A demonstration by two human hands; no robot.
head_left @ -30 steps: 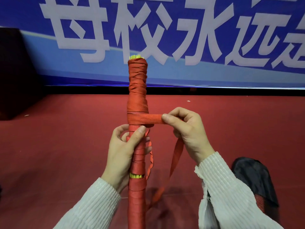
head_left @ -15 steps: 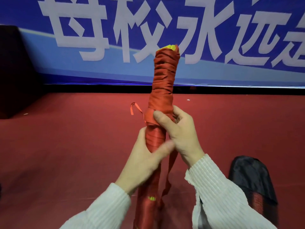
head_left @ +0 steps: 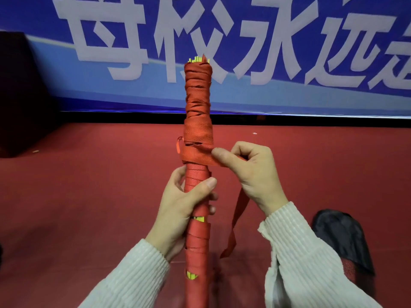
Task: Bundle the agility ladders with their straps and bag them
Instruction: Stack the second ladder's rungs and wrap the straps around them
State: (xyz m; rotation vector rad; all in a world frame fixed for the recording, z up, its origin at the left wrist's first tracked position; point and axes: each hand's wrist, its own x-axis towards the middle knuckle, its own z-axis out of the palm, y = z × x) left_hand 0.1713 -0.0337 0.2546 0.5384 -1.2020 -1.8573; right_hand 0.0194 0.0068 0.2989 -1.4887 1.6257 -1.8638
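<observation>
Black bag (head_left: 342, 238) (right), blue banner (head_left: 311, 52) behind

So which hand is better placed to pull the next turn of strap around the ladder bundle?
The right hand: it already pinches the loose red strap beside the bundle. The left hand grips the bundle upright and probably should stay.

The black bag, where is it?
In the head view the black bag lies on the red floor at the lower right, just right of the right sleeve and apart from the ladder bundle.
</observation>
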